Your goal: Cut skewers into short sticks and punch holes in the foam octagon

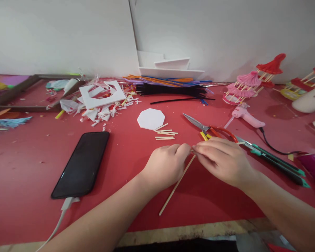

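My left hand (166, 166) and my right hand (224, 159) meet over the front of the red table, fingers pinched around a thin wooden stick (191, 150). Only a little of it shows between the fingertips. A pale stick end (240, 142) pokes out past my right hand. Beneath my left hand, a longer wooden stick (174, 191) slants across the table. Beyond the hands lie several short cut sticks (165, 138) beside a white octagonal board (151, 118). Red-handled scissors (199, 125) and a green-and-black utility knife (275, 164) rest close to my right hand.
A black phone (81, 164) with a white cable lies at left. White foam scraps (102, 96) and black pipe cleaners (170, 90) line the back. On the right are a pink glue gun (248, 117), its cord, and pink-roofed stick models (245, 85).
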Tool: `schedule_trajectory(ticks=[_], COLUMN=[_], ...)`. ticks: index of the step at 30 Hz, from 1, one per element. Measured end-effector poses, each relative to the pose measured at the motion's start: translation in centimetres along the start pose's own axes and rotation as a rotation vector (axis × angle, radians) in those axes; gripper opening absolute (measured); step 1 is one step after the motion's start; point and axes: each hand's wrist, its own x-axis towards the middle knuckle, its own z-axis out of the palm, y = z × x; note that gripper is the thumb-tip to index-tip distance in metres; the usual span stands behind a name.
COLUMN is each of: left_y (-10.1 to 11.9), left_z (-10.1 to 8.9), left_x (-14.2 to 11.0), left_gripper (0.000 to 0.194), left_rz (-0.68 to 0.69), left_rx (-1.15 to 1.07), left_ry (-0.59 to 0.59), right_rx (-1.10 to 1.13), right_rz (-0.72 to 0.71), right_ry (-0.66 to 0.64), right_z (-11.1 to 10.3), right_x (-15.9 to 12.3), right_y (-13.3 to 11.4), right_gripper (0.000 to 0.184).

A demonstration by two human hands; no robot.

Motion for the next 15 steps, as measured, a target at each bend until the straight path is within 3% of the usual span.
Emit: schedule_trajectory(ticks=[9, 15], left_y=[0.17, 0.26], left_z=[0.76, 0.86], left_x=[-0.54, -0.57], left_gripper=[0.016, 0.016], left_rz=[0.046, 0.059], left_rx=[0.029, 0.034], left_ry=[0.205, 0.251], right_rx=[0.015, 0.039], right_rz=[0.054, 0.074], right_ry=[0.008, 0.021], right_z=[0.02, -0.13], right_x=[-0.36, -0.21], right_y=[-0.41, -0.68], right_gripper=[0.01, 0.01])
